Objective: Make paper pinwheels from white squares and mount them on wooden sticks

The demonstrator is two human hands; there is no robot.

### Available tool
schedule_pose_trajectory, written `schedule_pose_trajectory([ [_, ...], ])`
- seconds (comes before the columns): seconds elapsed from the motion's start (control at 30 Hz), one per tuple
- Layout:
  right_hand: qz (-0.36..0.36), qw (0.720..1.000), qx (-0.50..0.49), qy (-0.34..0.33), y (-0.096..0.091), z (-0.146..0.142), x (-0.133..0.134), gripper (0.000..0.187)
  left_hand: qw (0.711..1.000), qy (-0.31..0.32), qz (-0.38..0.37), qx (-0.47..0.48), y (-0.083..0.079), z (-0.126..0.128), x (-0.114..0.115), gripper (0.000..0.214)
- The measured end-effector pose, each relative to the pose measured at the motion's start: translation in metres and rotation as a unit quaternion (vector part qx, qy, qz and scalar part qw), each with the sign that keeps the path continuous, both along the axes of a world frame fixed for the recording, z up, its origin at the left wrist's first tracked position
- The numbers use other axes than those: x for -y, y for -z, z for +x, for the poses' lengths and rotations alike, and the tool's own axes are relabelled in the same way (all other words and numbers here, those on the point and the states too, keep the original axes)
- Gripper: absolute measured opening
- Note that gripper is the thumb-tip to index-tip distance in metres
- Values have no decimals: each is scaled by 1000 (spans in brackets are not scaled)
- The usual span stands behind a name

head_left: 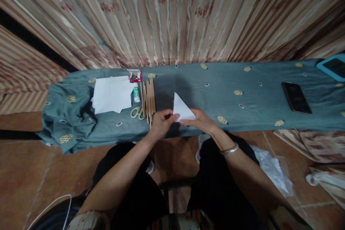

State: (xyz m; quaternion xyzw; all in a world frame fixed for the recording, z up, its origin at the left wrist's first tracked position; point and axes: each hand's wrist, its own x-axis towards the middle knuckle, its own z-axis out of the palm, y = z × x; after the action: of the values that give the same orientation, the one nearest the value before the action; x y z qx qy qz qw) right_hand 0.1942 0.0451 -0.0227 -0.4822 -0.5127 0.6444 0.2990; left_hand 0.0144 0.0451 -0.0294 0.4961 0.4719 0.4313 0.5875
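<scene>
A white sheet of paper folded into a triangle is held between my two hands, just above the near edge of the cloth-covered table. My left hand pinches its lower left corner between thumb and fingers. On the other side, my right hand grips the lower right edge, thumb in front and fingers behind the paper. To the left of my left hand lie several thin wooden sticks, partly over a pair of scissors with pale green handles.
A stack of white paper lies at the left, beside a green-and-white glue stick and a small red box. A dark phone and a blue-framed device lie at the right. Crumpled plastic is on the floor.
</scene>
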Motion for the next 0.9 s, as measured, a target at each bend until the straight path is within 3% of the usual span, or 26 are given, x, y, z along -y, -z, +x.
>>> schedule_pose_trajectory([
  [0.33, 23, 1000, 0, 20, 4, 1, -1, 34, 993, 98, -54, 39, 5, -2, 5, 23],
  [0.7, 8, 999, -16, 38, 0, 31, 1, 33, 998, 55, -37, 6, -3, -6, 0, 21],
  [0.9, 28, 997, 12, 67, 8, 56, 2, 40, 998, 52, -31, 3, -3, -9, -2, 23],
])
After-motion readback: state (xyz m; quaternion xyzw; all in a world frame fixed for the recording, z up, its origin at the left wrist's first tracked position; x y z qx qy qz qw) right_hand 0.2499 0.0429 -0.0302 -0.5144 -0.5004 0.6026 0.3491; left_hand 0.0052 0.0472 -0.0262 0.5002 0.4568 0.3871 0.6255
